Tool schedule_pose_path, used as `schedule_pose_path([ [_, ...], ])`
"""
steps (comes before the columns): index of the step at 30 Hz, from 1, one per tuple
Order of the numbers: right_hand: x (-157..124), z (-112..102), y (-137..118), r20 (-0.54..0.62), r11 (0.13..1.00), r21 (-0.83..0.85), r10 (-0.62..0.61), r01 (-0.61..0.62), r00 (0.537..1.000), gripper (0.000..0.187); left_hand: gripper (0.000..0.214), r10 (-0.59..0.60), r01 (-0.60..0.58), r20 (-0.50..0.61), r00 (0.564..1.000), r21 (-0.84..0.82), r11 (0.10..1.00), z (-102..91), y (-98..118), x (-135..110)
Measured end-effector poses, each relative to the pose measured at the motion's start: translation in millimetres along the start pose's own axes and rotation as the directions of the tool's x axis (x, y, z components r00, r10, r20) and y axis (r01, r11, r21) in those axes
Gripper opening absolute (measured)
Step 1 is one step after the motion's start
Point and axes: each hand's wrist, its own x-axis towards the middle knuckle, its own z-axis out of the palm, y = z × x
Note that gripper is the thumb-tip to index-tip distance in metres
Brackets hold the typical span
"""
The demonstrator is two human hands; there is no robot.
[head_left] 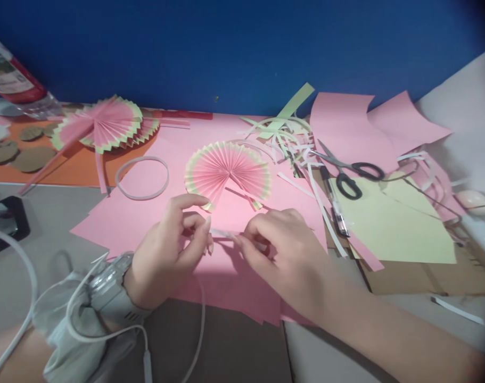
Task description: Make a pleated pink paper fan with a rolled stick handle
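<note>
Between my two hands stretches a thin whitish strip, slightly blurred. My left hand, with a grey device strapped at its wrist, pinches one end between curled fingers and thumb. The other end sits in the closed fingertips of my right hand. Just beyond my fingers a pleated paper fan, pink with a yellow-green edge, lies spread on pink paper sheets. A short narrow piece lies at the fan's lower opening. To its left is a pale ring, lying flat.
More pleated fans and cardboard discs lie at left on orange paper, near a bottle. Right are black-handled scissors, a pen, paper scraps and green paper. A white cable runs by my left wrist.
</note>
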Motion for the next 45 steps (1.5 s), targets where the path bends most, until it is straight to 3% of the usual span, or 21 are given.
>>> schedule_pose_path([
  [4,4.8,0.1,1.5,0.072,0.967,0.166,0.182,-0.192,0.981,0.028,0.029,0.033,-0.033,-0.01,0.999,-0.015,0.999,-0.2,-2.6,0.5],
  [12,4.5,6.0,10.1,0.175,0.921,0.285,0.222,-0.265,0.959,0.03,0.034,0.019,-0.019,-0.011,1.0,-0.036,0.999,0.3,-0.9,1.5],
  [29,0.6,19.6,15.2,0.091,0.986,0.125,0.101,-0.112,0.991,0.029,0.029,-0.016,0.018,0.032,0.999,-0.072,0.997,-1.5,1.8,6.7],
  [34,-0.4,18.0,15.9,-0.004,0.989,0.145,0.022,-0.021,1.0,0.022,0.029,0.0,0.0,0.007,1.0,-0.085,0.996,-0.2,3.0,7.0],
  [39,0.1,18.1,16.5,0.084,0.976,0.211,0.028,-0.045,0.996,0.022,0.023,-0.013,0.015,0.015,1.0,-0.143,0.99,-2.9,3.0,5.1],
  [42,-0.1,19.5,16.7,0.068,0.98,0.199,0.009,-0.022,0.998,0.02,0.022,-0.006,0.024,0.088,0.996,-0.214,0.976,-4.5,2.9,4.7],
  [45,-0.5,21.4,17.3,0.017,0.977,0.2,-0.078,0.073,0.997,0.019,0.026,-0.034,0.07,0.215,0.976,-0.163,0.984,-3.9,3.1,4.7],
])
